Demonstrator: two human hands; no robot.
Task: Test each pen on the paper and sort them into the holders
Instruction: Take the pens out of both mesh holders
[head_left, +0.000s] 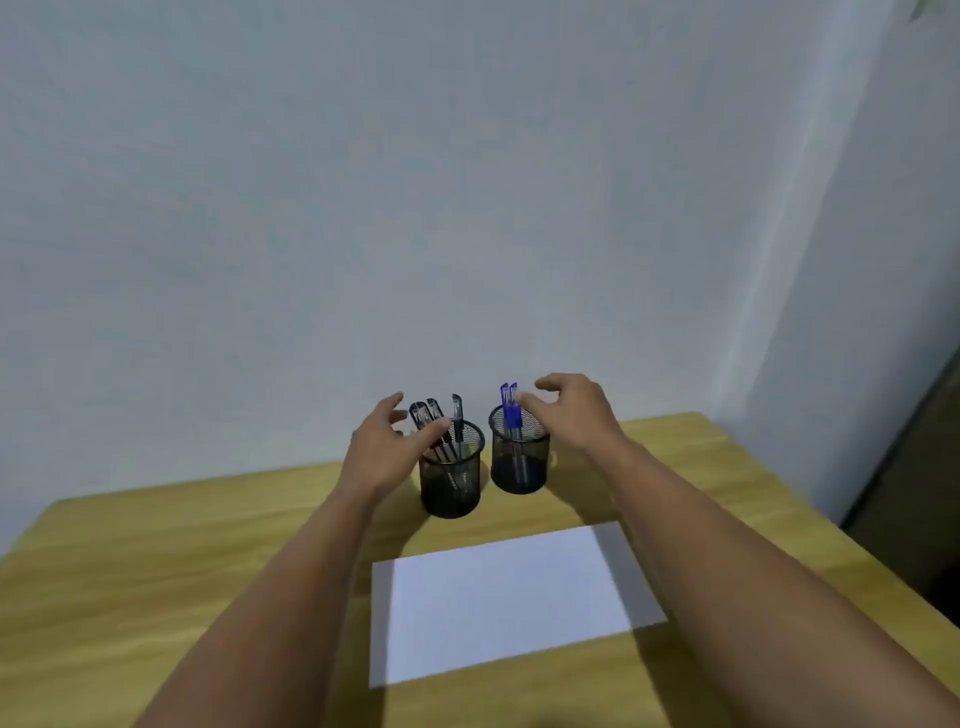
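A pale wall rises behind my wooden table (156, 571). My left hand (379, 447) reaches out with its fingers spread and empty, right against the left mesh holder (452, 483), partly covering its near rim. Black pens (434, 415) stand in that holder, leaning at different angles. Just beside it stands the right mesh holder (519, 462) with blue pens (510, 410) upright inside. My right hand (576, 410) hangs over that one, fingers loosely apart, gripping nothing, a fingertip near the blue caps. Nearer me, between my forearms, a blank white sheet of paper (509, 597) lies flat.
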